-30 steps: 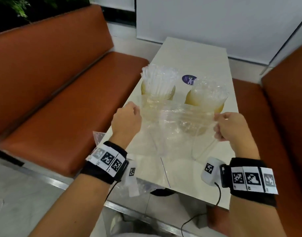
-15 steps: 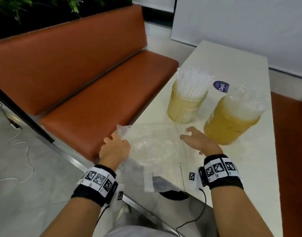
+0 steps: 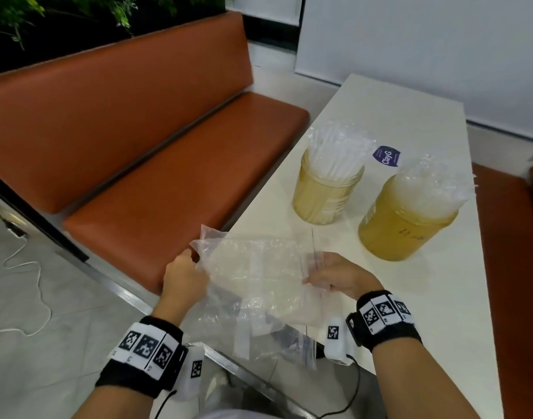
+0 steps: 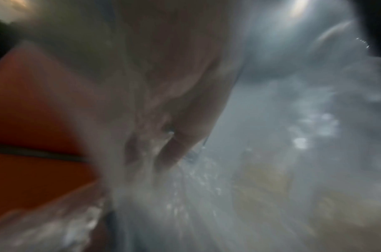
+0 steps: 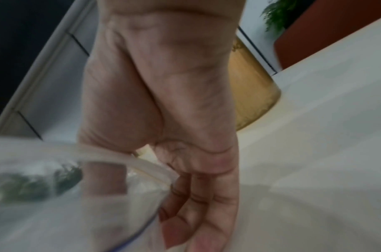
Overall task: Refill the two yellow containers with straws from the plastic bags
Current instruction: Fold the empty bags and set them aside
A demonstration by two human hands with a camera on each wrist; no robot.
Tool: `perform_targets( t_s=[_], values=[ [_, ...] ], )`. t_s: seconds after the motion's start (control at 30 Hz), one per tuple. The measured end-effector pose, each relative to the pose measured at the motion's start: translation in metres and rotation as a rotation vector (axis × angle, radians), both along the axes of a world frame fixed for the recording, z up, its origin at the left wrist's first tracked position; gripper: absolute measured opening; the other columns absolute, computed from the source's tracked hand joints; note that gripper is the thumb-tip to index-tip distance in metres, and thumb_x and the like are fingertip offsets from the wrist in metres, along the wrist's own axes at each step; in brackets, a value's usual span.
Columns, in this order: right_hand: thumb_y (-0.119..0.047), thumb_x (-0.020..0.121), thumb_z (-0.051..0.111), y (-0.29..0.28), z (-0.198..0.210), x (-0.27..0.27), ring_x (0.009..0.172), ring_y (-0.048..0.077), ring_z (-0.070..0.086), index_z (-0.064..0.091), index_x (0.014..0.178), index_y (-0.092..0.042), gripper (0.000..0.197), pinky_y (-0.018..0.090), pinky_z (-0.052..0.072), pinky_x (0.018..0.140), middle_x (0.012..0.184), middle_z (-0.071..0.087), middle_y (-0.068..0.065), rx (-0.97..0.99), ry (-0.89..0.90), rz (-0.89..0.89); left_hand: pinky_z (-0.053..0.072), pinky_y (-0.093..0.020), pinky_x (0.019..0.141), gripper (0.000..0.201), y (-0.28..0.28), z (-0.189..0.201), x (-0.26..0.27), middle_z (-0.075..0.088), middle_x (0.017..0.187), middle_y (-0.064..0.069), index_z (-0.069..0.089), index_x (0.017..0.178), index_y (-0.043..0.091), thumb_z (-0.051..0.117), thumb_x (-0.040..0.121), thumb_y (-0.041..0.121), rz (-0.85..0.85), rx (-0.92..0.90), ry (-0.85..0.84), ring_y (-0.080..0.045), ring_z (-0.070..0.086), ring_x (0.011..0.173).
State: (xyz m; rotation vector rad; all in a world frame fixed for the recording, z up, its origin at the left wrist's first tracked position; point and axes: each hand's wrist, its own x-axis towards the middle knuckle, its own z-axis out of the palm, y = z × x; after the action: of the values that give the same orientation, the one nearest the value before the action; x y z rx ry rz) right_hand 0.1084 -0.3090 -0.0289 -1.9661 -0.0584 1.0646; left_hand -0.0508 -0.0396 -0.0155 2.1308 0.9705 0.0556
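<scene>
Two yellow containers stand on the white table point(image 3: 434, 313): the left container point(image 3: 322, 198) holds white straws point(image 3: 334, 149), the right container point(image 3: 401, 231) holds wrapped clear straws point(image 3: 434, 182). A crumpled, empty-looking clear plastic bag point(image 3: 259, 273) lies over the table's near left corner. My left hand point(image 3: 192, 263) grips its left edge and my right hand point(image 3: 312, 278) pinches its right edge. In the right wrist view the bag point(image 5: 77, 204) passes between the thumb and fingers of my right hand point(image 5: 163, 179). The left wrist view is blurred, with my left hand point(image 4: 174, 136) seen through plastic.
An orange bench point(image 3: 168, 176) runs along the table's left side and another bench point(image 3: 513, 267) along the right. A purple sticker point(image 3: 386, 156) sits behind the containers. More clear plastic point(image 3: 289, 343) hangs over the near table edge. A white cable point(image 3: 32, 282) lies on the floor.
The bag was held up in front of the containers a second ago; both hands have brought it down to the near left corner of the table. The view has swung left.
</scene>
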Motion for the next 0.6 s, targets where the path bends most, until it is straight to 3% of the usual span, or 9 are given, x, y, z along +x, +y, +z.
perform_targets(
  t_s=[0.07,0.13,0.2,0.27,0.37,0.47,0.53,0.6],
  values=[
    [0.007,0.079,0.073,-0.007,0.002,-0.003,0.101,0.028,0.068,0.068,0.116,-0.008,0.041,0.044,0.053,0.094,0.107,0.071,0.013,0.094,0.008,-0.003,0.052,-0.032,0.068,0.017,0.002,0.004,0.004,0.067,0.081,0.003,0.066,0.092,0.017,0.059,0.091,0.001,-0.070,-0.038,-0.116,-0.025,0.064,0.080],
    [0.013,0.082,0.068,-0.015,0.011,-0.006,0.108,0.031,0.069,0.071,0.114,-0.009,0.039,0.049,0.052,0.101,0.116,0.071,0.017,0.194,-0.005,-0.065,0.047,-0.029,0.065,0.021,-0.002,0.017,0.010,0.067,0.084,0.004,0.065,0.090,0.019,0.059,0.093,-0.001,-0.163,-0.096,-0.261,-0.016,0.060,0.076],
    [0.013,0.085,0.066,-0.025,0.027,-0.006,0.104,0.025,0.070,0.070,0.112,-0.015,0.039,0.051,0.055,0.096,0.116,0.072,0.013,0.277,-0.070,-0.131,0.052,-0.024,0.065,0.023,-0.008,0.035,0.020,0.069,0.093,0.002,0.064,0.101,0.018,0.059,0.094,-0.003,-0.250,-0.212,-0.407,-0.011,0.062,0.078],
    [0.010,0.089,0.065,-0.039,0.048,-0.005,0.100,0.024,0.072,0.067,0.112,-0.012,0.032,0.049,0.060,0.086,0.114,0.074,0.007,0.350,-0.135,-0.167,0.053,-0.019,0.062,0.026,-0.012,0.050,0.030,0.070,0.102,-0.003,0.061,0.112,0.013,0.057,0.095,-0.007,-0.340,-0.310,-0.535,-0.008,0.064,0.079],
    [0.002,0.093,0.063,-0.065,0.080,-0.003,0.098,0.031,0.074,0.067,0.116,-0.004,0.024,0.037,0.061,0.070,0.111,0.076,0.010,0.414,-0.285,-0.113,0.056,-0.026,0.058,0.031,-0.012,0.065,0.047,0.067,0.100,-0.007,0.059,0.115,0.018,0.057,0.096,-0.007,-0.439,-0.307,-0.609,-0.019,0.063,0.075],
    [0.004,0.089,0.064,-0.087,0.105,-0.004,0.074,0.017,0.074,0.078,0.092,-0.019,0.028,0.025,0.054,0.056,0.084,0.078,0.003,0.463,-0.530,-0.139,0.058,-0.030,0.056,0.035,-0.018,0.073,0.064,0.070,0.101,-0.007,0.067,0.104,0.011,0.058,0.088,-0.019,-0.476,-0.362,-0.607,-0.029,0.066,0.082],
    [-0.010,0.080,0.072,-0.096,0.115,-0.002,0.073,0.015,0.070,0.080,0.079,-0.025,0.016,0.028,0.055,0.059,0.082,0.074,0.006,0.545,-0.629,-0.174,0.061,-0.036,0.067,0.026,-0.025,0.079,0.073,0.069,0.104,-0.017,0.069,0.097,-0.001,0.057,0.086,-0.022,-0.540,-0.374,-0.580,-0.036,0.066,0.091],
    [-0.023,0.067,0.082,-0.107,0.120,0.001,0.087,0.018,0.069,0.081,0.081,-0.026,0.015,0.033,0.057,0.076,0.094,0.072,0.010,0.611,-0.697,-0.150,0.056,-0.044,0.075,0.019,-0.025,0.086,0.081,0.068,0.106,-0.025,0.065,0.090,-0.010,0.049,0.088,-0.019,-0.565,-0.460,-0.567,-0.038,0.065,0.093]
  ],
)
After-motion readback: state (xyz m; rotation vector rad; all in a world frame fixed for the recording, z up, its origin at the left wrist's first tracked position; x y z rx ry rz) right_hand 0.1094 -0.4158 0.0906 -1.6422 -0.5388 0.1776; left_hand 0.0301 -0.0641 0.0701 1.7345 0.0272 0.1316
